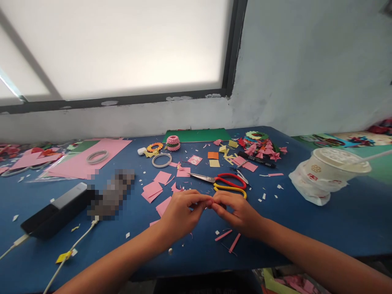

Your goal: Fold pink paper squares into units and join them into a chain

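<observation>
Over the front middle of the table, my left hand [185, 212] and my right hand [237, 210] meet at the fingertips. Both are closed in a pinch. Whatever lies between the fingers is tiny and mostly hidden; a reddish-pink spot shows there, and I cannot tell whether it is paper or skin. Just behind my right hand lie scissors [231, 181] with one red and one yellow handle, blades pointing left. Pink paper squares [152, 191] are scattered beside and behind my left hand. Narrow pink strips [234, 243] rest in front of my right hand.
A wrapped cup [321, 175] with a straw stands at the right. Folded paper pieces [260, 145], a black marker [257, 159] and a tape roll [161, 160] lie farther back. On the left are pink sheets [92, 157], a black device [58, 210] and a white cable [72, 249].
</observation>
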The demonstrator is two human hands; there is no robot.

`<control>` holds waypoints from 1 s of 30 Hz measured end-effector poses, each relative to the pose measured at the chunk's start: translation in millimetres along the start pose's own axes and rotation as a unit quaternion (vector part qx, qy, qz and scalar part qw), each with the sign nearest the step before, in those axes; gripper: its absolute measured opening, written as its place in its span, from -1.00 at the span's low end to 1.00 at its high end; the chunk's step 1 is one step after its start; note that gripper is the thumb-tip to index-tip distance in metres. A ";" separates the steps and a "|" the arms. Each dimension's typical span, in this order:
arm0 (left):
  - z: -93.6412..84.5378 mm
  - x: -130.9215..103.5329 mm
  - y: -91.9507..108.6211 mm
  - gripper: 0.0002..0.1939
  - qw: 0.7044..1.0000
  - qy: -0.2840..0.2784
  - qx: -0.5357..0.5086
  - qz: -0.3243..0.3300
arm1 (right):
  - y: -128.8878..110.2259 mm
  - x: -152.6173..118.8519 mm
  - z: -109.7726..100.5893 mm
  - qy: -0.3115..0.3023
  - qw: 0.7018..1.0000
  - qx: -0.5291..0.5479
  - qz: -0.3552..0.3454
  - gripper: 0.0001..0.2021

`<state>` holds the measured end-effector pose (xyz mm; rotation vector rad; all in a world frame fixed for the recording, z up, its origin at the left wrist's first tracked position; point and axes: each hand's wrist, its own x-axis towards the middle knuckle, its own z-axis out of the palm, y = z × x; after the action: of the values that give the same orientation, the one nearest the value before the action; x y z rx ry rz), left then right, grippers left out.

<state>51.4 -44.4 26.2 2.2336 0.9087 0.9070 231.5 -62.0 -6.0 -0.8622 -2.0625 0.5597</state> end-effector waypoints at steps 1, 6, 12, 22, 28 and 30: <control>-0.2 -0.1 0.5 -0.80 1.000 0.001 0.001 -0.005 | 0.2 0.1 0.4 0.000 1.000 0.005 0.003 -0.77; -4.0 0.6 4.7 -0.84 0.999 -0.014 -0.011 -0.051 | -1.2 1.8 0.7 0.000 1.000 0.013 0.012 -0.72; -3.8 1.6 8.0 -0.84 0.993 -0.026 -0.060 -0.095 | -7.8 5.4 -1.7 0.007 0.999 0.033 0.019 -0.65; 0.2 1.1 0.3 -0.76 0.981 -0.010 -0.195 -0.024 | -1.8 3.7 -4.4 0.071 0.995 0.072 0.002 -0.73; 3.9 -0.4 0.5 -0.86 0.987 0.054 -0.136 0.068 | -0.6 2.8 0.4 0.079 0.994 0.055 -0.044 -0.78; 4.2 -1.5 -0.2 -0.86 0.988 0.056 -0.128 0.070 | -2.3 2.7 0.9 0.073 0.995 0.046 -0.048 -0.81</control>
<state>53.7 -46.4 22.9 2.0602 0.6479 1.1545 228.8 -61.6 -3.6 -0.7239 -1.9201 0.5197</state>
